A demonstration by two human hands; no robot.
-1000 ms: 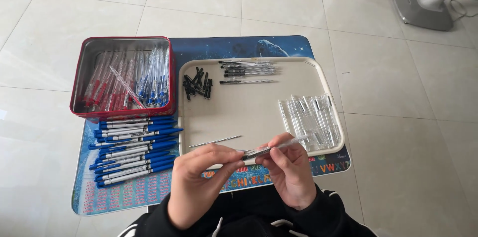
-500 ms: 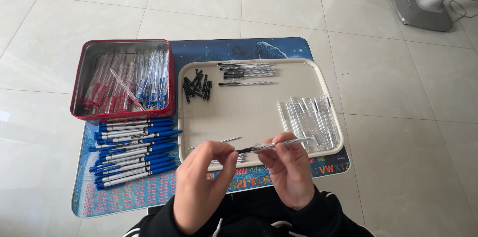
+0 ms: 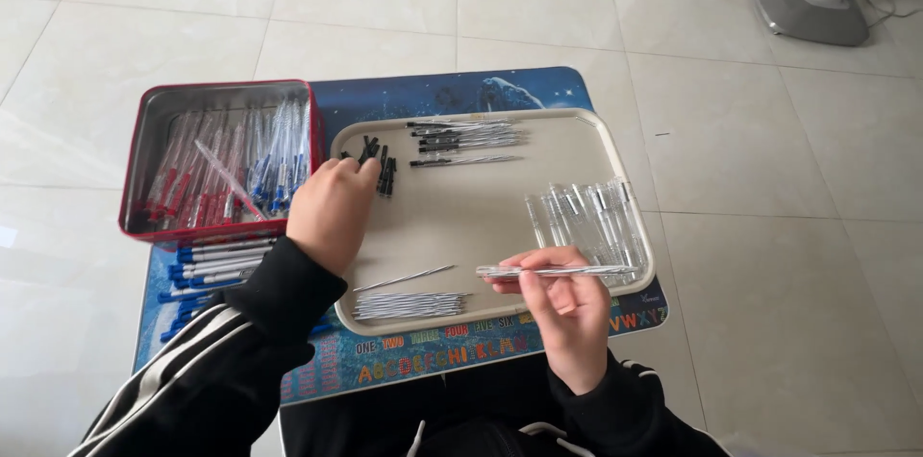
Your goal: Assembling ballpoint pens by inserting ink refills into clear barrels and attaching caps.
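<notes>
I am holding the clear pen barrel (image 3: pixel 558 271) level over the front edge of the beige tray (image 3: pixel 538 121), pinched in my right hand (image 3: pixel 562 308), whose fingers are closing around it. My left hand (image 3: pixel 332 212) is reaching, loosely curled, to the small black caps (image 3: pixel 380 157) at the tray's back left; whether it is gripping one I cannot tell. I think it is best picking just one cap and keeping the barrel steady.

Tin (image 3: pixel 144 145) left of tray (image 3: pixel 577 121)

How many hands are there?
2. The left hand reaches to the small black caps on the tray; the right hand holds a clear pen barrel.
</notes>
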